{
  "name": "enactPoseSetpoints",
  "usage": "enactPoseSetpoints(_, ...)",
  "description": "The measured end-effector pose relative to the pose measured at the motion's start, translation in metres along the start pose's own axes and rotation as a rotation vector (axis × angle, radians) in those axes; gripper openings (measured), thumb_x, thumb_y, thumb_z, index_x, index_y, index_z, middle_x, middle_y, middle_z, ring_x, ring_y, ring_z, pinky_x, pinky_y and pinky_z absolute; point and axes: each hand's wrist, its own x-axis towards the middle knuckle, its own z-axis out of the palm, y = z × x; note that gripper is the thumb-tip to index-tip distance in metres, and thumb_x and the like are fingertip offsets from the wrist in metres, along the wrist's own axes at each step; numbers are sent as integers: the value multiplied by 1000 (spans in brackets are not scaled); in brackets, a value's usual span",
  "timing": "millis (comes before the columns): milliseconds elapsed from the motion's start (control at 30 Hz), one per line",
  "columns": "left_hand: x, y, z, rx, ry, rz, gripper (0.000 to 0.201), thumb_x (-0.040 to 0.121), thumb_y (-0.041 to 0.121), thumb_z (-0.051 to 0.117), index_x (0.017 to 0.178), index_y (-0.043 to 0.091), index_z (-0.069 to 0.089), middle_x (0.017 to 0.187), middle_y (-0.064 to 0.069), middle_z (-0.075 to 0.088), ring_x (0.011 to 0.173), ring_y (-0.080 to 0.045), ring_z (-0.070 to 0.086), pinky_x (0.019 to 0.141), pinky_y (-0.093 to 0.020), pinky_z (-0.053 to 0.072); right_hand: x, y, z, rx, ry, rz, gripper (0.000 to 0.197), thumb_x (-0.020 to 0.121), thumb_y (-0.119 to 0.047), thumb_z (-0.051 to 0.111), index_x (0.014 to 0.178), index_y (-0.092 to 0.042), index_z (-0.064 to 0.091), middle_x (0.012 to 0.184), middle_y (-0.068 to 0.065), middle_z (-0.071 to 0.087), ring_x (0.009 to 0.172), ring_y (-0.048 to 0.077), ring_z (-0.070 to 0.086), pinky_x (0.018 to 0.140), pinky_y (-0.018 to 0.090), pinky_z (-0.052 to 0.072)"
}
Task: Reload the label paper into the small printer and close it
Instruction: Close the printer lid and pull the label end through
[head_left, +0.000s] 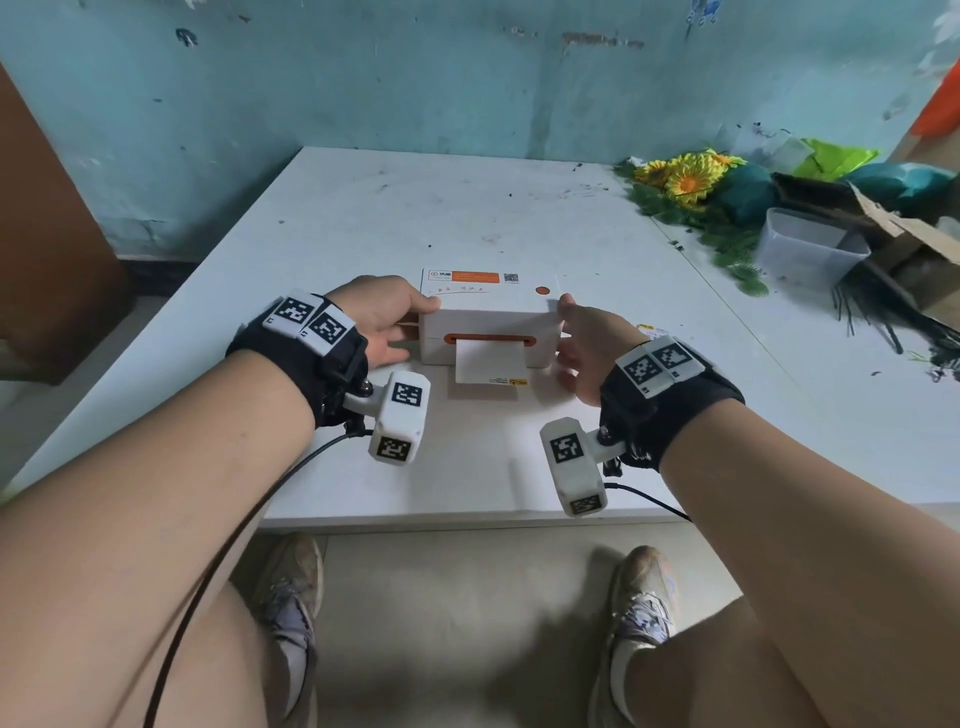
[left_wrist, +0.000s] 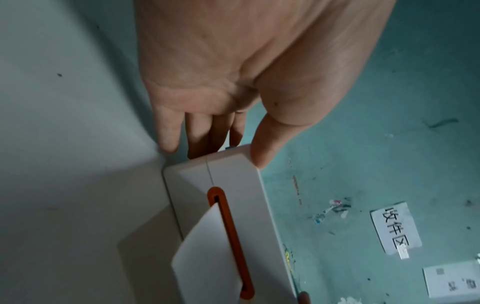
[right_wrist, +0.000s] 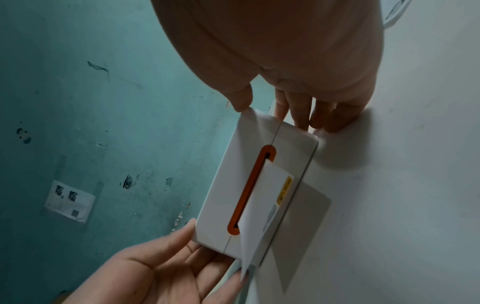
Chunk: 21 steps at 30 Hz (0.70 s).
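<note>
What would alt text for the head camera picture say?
Two hands, left hand and right hand, hold the sides of a small white printer on a white table; a label sticks out of its orange slot.

A white printer (head_left: 491, 322) with an orange-rimmed slot (head_left: 490, 339) and an orange dot on its lid sits on a scuffed white counter (head_left: 415, 218). White label paper (head_left: 485, 364) carries a yellow mark. Black wristbands (head_left: 311, 358) bear black-and-white square codes. Yellow flowers (head_left: 685, 176) lie far right against a teal wall (head_left: 363, 78).
</note>
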Motion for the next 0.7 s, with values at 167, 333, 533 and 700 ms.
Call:
enactPoseSetpoints(167,8,-3,0,4,20,19,35,101,11,67,135,16,65,128,-1,75,123,-22,68,118,-51,41,-11,-2,-2,-99,3,10,53,90,-74,61,97,-21,60,119,7,67,115,26,66,106,46,55)
enactPoseSetpoints(333,8,-3,-1,-21,-6,9,33,101,8,65,134,13,65,123,-5,76,117,-27,72,103,-48,54,-15,9,7,-220,-167,44,80,59,-62,94,120,-17,68,120,14,76,109,30,75,100,46,61)
enactPoseSetpoints(533,10,-3,-2,-23,-4,15,37,101,9,66,138,13,61,130,-5,74,123,-29,69,116,-52,46,-10,13,14,-239,-123,13,26,82,-6,89,94,-9,67,124,20,77,98,29,73,105,48,59)
enactPoseSetpoints(700,8,-5,-3,1,-1,25,38,101,12,69,138,13,62,128,-4,75,112,-27,74,87,-40,56,-11,11,13,-252,-141,37,28,84,-9,88,101,-10,66,105,13,75,82,22,68,102,40,60)
